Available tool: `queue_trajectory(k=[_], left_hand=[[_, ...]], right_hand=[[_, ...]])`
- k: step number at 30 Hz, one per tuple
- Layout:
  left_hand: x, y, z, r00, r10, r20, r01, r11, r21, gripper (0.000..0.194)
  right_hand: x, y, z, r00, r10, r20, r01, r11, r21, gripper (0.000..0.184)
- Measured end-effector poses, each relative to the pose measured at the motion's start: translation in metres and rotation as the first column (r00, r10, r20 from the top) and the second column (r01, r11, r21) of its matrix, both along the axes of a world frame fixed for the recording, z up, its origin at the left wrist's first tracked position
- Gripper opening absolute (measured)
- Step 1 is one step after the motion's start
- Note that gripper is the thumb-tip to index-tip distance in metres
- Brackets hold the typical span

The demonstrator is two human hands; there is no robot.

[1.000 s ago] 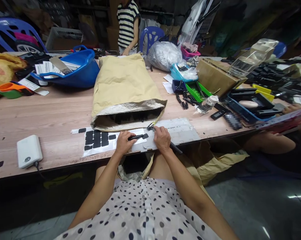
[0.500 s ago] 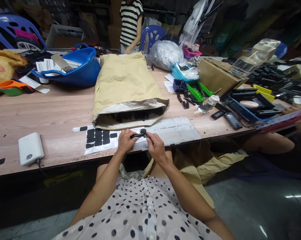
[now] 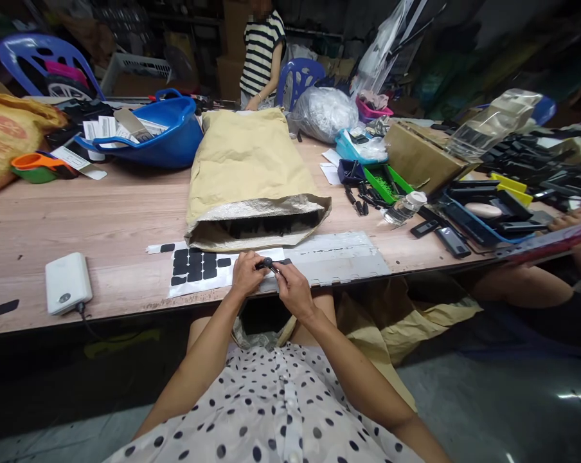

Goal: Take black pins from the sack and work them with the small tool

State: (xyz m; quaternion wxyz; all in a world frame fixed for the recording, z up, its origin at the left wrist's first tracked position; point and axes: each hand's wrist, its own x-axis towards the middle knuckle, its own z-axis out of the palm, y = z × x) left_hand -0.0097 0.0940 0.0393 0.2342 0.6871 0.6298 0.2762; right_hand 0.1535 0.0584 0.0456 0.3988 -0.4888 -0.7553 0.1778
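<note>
My left hand (image 3: 247, 275) is closed on a small, slim black part (image 3: 260, 264), pinched near the table's front edge. Just right of it, my right hand (image 3: 294, 289) grips what looks like a small hammer (image 3: 268, 262). Its round dark head touches or overlaps the black part; I cannot tell which. The hammer's handle is hidden behind my right hand and forearm. Beneath my hands lie a grey-white board (image 3: 339, 257) and a white sheet (image 3: 179, 289) bearing rows of black stickers (image 3: 194, 264). Behind them lies a tan paper sack (image 3: 252, 161), its mouth facing me and dark pieces inside.
A white power bank (image 3: 69, 283) with a cable is at the left. Farther back stands a blue basket (image 3: 175, 138) of cards. On the right are a green tray (image 3: 389, 183), a clear bottle (image 3: 406, 207) and a blue tray (image 3: 507, 239). Another person (image 3: 261, 61) stands across the table.
My right hand has moved left towards my left hand, bringing the hammer's head to the black part. The hammer's handle, visible earlier, is now hidden. The view has shifted slightly.
</note>
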Motion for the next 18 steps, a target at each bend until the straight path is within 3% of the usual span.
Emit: queue_trajectory(k=[3,7,10,13,18], left_hand=[[0.001,0.000,0.001,1.000,0.012,0.010,-0.012,1.000,-0.012,0.017],[0.002,-0.001,0.001,1.000,0.013,0.009,-0.013,1.000,0.005,0.017],[0.003,-0.001,0.000,1.000,0.018,0.002,-0.018,1.000,0.013,0.017],[0.002,0.000,-0.004,1.000,0.015,0.006,-0.015,1.000,0.027,0.016],[-0.005,0.000,-0.003,0.997,-0.061,0.037,0.057,0.993,0.107,0.012]], right_hand=[[0.003,0.006,-0.004,0.998,-0.042,0.038,0.042,0.999,-0.001,0.034],[0.025,0.029,-0.002,0.971,-0.196,0.135,0.186,0.979,0.086,0.035],[0.044,0.049,-0.004,0.897,-0.327,0.297,0.297,0.944,0.141,0.036],[0.055,0.058,-0.013,0.821,-0.377,0.429,0.333,0.926,0.177,0.037],[0.051,0.055,-0.027,0.762,-0.434,0.480,0.359,0.901,0.244,0.039]])
